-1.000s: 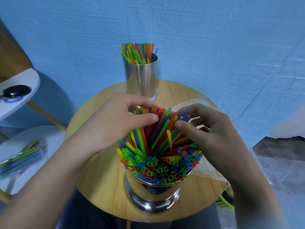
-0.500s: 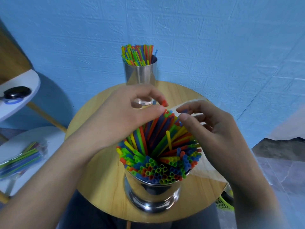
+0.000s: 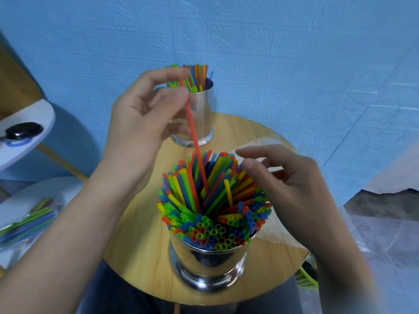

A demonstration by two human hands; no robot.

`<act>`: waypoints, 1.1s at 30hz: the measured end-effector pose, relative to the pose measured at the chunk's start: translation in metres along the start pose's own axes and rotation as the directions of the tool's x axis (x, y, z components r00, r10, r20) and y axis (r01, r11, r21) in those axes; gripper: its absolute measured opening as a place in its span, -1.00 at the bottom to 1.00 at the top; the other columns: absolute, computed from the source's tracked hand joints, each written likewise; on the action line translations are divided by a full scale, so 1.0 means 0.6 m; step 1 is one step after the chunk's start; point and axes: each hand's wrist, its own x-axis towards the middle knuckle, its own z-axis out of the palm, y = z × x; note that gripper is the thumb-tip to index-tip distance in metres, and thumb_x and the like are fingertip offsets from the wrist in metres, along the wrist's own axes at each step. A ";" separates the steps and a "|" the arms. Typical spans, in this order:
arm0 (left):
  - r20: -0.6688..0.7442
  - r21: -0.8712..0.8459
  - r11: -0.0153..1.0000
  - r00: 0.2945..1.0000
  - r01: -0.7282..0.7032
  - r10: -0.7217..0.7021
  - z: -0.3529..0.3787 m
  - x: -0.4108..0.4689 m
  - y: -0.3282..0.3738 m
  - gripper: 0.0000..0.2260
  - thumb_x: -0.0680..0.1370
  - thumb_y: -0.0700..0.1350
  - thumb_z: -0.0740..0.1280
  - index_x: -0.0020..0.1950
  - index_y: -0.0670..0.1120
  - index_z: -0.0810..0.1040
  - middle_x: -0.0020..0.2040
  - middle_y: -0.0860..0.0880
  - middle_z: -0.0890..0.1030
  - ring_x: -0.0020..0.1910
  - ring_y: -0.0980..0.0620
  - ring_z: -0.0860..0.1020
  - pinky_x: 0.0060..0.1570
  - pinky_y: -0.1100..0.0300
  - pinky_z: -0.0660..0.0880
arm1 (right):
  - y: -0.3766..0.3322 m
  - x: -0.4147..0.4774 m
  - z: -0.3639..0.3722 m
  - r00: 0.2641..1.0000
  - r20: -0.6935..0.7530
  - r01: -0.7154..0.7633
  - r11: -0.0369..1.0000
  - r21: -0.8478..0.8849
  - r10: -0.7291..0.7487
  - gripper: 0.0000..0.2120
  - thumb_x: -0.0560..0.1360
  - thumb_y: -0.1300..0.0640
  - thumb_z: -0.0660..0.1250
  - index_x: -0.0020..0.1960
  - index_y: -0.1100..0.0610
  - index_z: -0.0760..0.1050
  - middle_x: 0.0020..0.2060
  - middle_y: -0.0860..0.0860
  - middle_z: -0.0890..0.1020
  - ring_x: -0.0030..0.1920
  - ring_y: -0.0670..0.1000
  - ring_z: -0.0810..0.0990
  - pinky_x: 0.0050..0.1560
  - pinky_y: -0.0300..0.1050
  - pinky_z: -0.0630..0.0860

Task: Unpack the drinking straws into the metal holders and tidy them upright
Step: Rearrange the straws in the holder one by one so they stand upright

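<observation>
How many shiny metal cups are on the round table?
2. One near metal holder at the front of the table, full of straws; one far metal holder at the back, partly behind the left hand. No others visible.

Round wooden table [image 3: 136, 257]; near metal holder [image 3: 208, 261] front, far holder [image 3: 204, 114] back; seemingly clear wrapper [image 3: 274, 234] right.

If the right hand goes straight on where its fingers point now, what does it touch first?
Most likely the tips of the colourful plastic straws standing in the near shiny metal holder, just ahead of the right hand. Depth is unclear.
</observation>
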 end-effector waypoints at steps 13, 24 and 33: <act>-0.176 -0.328 0.914 0.936 0.237 -0.306 -0.008 -0.007 -0.017 -0.95 0.64 -0.20 0.31 0.01 -0.07 0.53 -0.14 0.02 0.71 -0.14 0.04 0.70 -0.12 0.26 0.61 | -0.017 -0.002 0.001 0.984 -0.134 0.143 0.962 0.233 -0.113 -0.82 0.53 0.15 0.46 0.10 -0.05 0.68 -0.15 -0.05 0.74 -0.07 0.02 0.67 -0.04 -0.08 0.57; 0.273 0.515 0.821 0.861 0.247 -0.430 -0.007 -0.018 -0.021 -0.89 0.58 -0.05 0.40 0.03 0.08 0.73 -0.06 0.08 0.75 -0.03 0.06 0.71 0.12 0.04 0.62 | -0.018 0.004 -0.001 0.937 -0.317 0.231 0.942 0.244 -0.148 -0.84 0.70 0.17 0.15 -0.04 0.05 0.41 -0.21 0.06 0.61 -0.26 0.07 0.51 -0.22 -0.15 0.42; 0.303 0.548 0.816 0.866 0.182 -0.397 0.000 -0.002 -0.023 -0.93 0.56 -0.12 0.44 -0.08 0.03 0.69 -0.20 0.08 0.70 -0.24 0.15 0.63 -0.11 0.16 0.58 | -0.013 0.001 0.012 0.981 -0.139 0.148 0.987 0.067 -0.138 -0.88 0.67 0.16 0.30 -0.03 -0.01 0.51 -0.21 -0.05 0.61 -0.21 -0.01 0.55 -0.24 -0.08 0.48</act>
